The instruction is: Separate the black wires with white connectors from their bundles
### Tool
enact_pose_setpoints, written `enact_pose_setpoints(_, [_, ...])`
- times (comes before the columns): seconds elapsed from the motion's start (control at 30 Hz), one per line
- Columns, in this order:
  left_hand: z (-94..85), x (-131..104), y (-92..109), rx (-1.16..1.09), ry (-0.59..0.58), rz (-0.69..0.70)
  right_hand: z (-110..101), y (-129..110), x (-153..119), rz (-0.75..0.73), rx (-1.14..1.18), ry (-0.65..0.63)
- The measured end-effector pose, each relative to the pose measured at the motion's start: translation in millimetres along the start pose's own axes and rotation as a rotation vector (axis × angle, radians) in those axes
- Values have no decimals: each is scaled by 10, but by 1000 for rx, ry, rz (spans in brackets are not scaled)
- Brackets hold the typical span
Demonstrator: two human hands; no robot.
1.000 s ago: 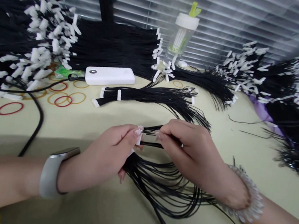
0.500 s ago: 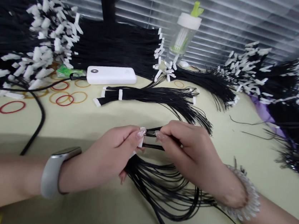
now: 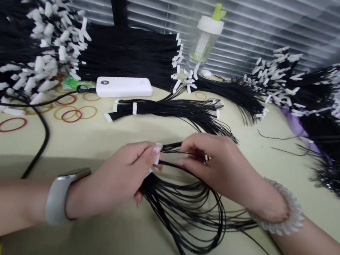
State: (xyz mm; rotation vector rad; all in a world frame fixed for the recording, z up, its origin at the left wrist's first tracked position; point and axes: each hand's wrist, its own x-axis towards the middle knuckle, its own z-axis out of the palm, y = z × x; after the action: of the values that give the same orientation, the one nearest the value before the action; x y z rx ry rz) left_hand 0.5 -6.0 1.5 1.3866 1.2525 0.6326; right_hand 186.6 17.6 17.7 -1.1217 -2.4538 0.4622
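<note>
Thin black wires fan out from under my left hand, looping to the right and towards the table's front. Its thumb and fingers are closed on a white connector into which several of these wires run. A second white piece shows just below, partly under the fingers. My right hand is at the upper wires to the right of the connector, its thumb and index finger slightly parted around them. Its other fingers are curled in, and wires pass behind that hand.
Behind the hands lies a wire bundle with white ends. Further back are a white power bank, a bottle and stacked black cables. Rubber bands lie at left; more cables are heaped at right.
My right thumb and index finger have moved apart from a pinch on the upper wires. The left hand keeps its hold on the connector. The view has shifted slightly.
</note>
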Motion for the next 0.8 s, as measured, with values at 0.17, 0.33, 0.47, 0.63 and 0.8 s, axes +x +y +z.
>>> enact_pose_setpoints(0.17, [-6,44,-30,-66,124,-29,-290,-6,-42,143,-116,149])
enact_pose_setpoints(0.33, [-8,55,-51,-120,161,-31,-388,-126,-148,114,67,-152])
enact_pose_setpoints(0.47, [-13,53,-44,-68,159,-18,-146,-145,-169,23,155,-347])
enact_pose_setpoints(0.63, [-12,59,-49,-22,137,-35,38,-149,-127,-21,164,-296])
enact_pose_setpoints(0.8, [-7,63,-56,-40,128,-21,58,-225,-90,52,201,-312])
